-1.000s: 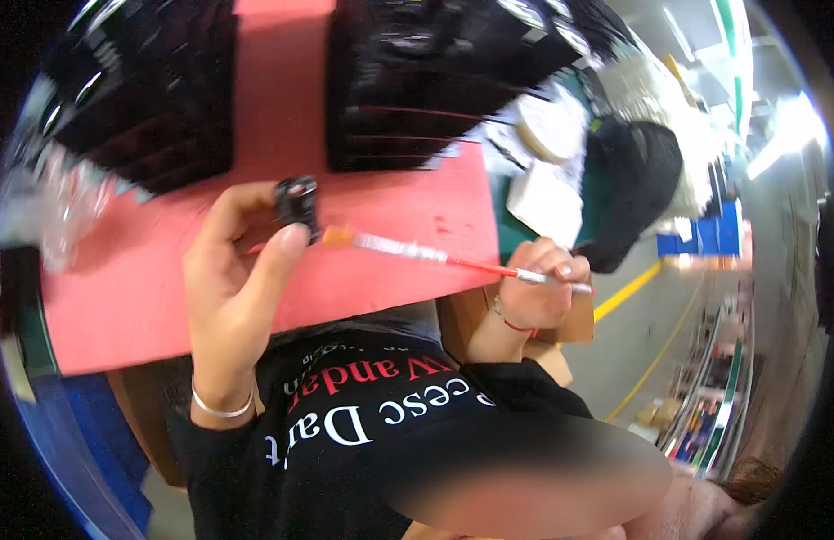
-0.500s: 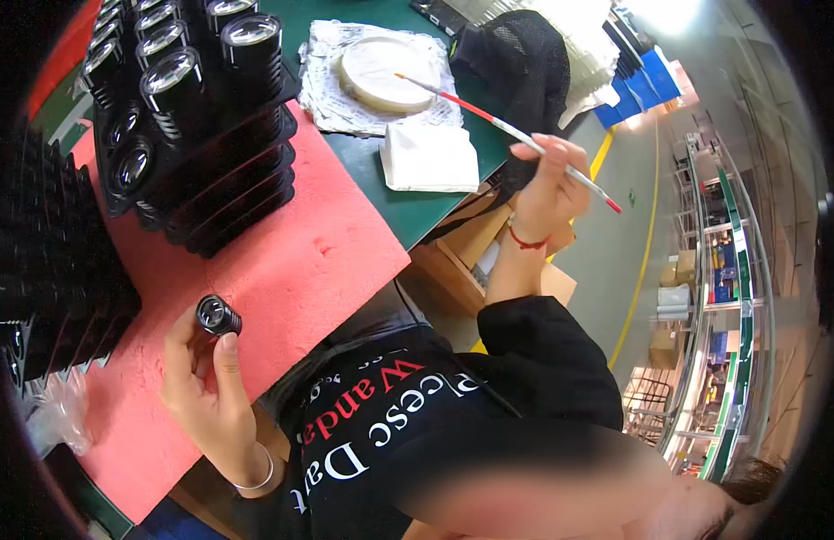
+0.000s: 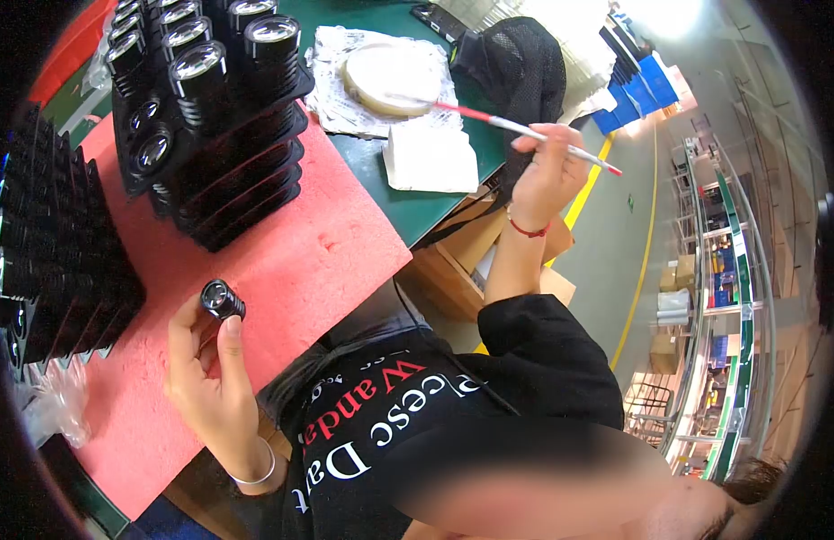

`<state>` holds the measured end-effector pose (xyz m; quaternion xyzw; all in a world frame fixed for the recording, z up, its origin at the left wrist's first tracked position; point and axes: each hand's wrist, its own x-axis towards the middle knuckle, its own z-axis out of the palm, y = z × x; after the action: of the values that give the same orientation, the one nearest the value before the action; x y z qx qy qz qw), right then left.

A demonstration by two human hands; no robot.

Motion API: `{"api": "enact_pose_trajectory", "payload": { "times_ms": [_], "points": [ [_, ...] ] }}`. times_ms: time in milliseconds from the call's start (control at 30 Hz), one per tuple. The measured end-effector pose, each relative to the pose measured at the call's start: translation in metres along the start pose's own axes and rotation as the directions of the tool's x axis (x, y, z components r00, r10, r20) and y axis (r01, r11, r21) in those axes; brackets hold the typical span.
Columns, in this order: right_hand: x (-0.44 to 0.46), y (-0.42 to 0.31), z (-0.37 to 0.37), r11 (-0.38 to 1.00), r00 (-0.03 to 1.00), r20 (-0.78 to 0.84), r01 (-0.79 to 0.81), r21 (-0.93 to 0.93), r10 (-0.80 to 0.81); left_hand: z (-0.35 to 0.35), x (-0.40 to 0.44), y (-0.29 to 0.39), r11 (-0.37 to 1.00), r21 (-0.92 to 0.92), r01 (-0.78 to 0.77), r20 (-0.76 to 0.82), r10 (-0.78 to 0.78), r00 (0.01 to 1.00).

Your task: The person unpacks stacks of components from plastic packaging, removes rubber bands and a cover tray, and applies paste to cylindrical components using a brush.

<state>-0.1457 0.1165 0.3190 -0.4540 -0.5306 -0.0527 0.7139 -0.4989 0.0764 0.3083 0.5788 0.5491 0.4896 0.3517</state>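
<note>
My left hand (image 3: 210, 387) pinches a small black ribbed lens barrel (image 3: 223, 299) between thumb and fingers, above the pink foam sheet (image 3: 300, 270). The glass end of the barrel is tilted up. My right hand (image 3: 552, 175) is closed round a thin paintbrush (image 3: 511, 126) with a white and red handle. The brush points left, its tip over the round pale dish (image 3: 372, 94); whether it touches is hard to make out. Under the dish lies a crumpled white cloth (image 3: 331, 112). A folded white wipe (image 3: 430, 160) sits just below the dish.
Stacked black trays (image 3: 219, 180) holding several lens barrels stand on the foam. More black trays (image 3: 57, 261) are at the far left, beside a clear plastic bag (image 3: 62, 405). A black mesh bag (image 3: 516, 72) lies on the green table (image 3: 381, 207). Below is an open cardboard box (image 3: 453, 270).
The paintbrush in my right hand has tipped to a flatter angle, its tip moving lower over the dish. My left hand still holds the lens barrel, slightly higher. The view has shifted slightly.
</note>
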Motion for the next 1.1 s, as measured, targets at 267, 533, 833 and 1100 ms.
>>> {"api": "enact_pose_trajectory", "payload": {
  "times_ms": [267,533,833,1100],
  "points": [
    [-0.019,0.001,-0.021,0.765,0.932,-0.141,-0.181,0.619,0.334,-0.006,0.002,0.005,0.987,-0.118,0.107,0.041,-0.103,0.994],
    [-0.082,-0.029,0.025,0.474,0.907,0.316,-0.417,0.776,0.280,-0.011,0.002,0.004,0.954,-0.247,0.170,0.031,-0.167,0.985],
    [-0.094,-0.039,0.049,0.537,0.873,0.415,-0.486,0.689,0.257,-0.008,0.004,0.003,0.948,-0.287,0.138,0.043,-0.131,0.990],
    [-0.097,-0.039,0.052,0.622,0.892,0.389,-0.443,0.646,0.230,-0.010,0.005,0.004,0.955,-0.267,0.133,0.051,-0.124,0.991]
  ]
}}
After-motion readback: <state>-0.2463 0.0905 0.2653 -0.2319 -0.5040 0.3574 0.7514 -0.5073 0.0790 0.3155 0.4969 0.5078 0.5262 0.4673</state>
